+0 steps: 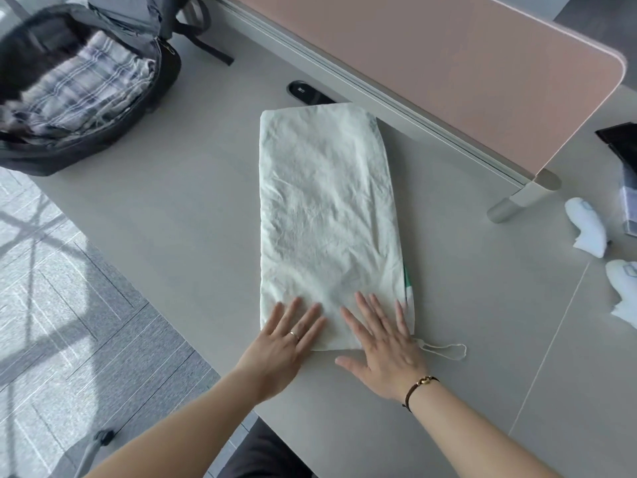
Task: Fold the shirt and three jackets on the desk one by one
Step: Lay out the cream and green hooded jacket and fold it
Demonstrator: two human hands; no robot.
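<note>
Grey desk: pale jacket folded into a long strip, long axis running straight away from me, left hand and right hand flat, fingers straight, gripping nothing, pressing its near end, so next fold likely goes lengthwise.

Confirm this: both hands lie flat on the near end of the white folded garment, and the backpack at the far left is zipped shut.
Not quite. The head view shows the backpack open, with plaid cloth inside. The rest holds: the left hand and right hand lie flat on the near end of the white folded garment.
</note>
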